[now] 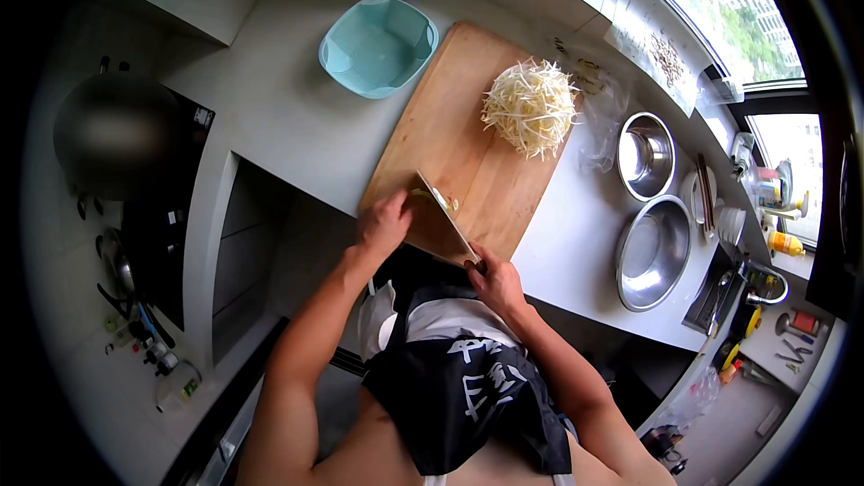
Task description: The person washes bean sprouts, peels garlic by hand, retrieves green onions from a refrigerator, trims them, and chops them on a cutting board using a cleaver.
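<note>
My right hand [497, 281] is closed around the handle of a cleaver [438, 232], whose broad blade stands tilted over the near end of a wooden cutting board [447, 103]. On the other side of the blade is my left hand [384, 223], its fingers curled in close to the metal; what they hold, if anything, is hidden. Small pale-green cut pieces [447, 202] lie on the board beside the blade's upper edge. Farther up the board sits a large heap of bean sprouts [531, 108].
A light-blue plastic basin [379, 47] stands left of the board's far end. Two steel bowls [652, 254] are on the counter to the right, near chopsticks [705, 193] and the sink [715, 292]. A wok [117, 135] sits on the stove at left.
</note>
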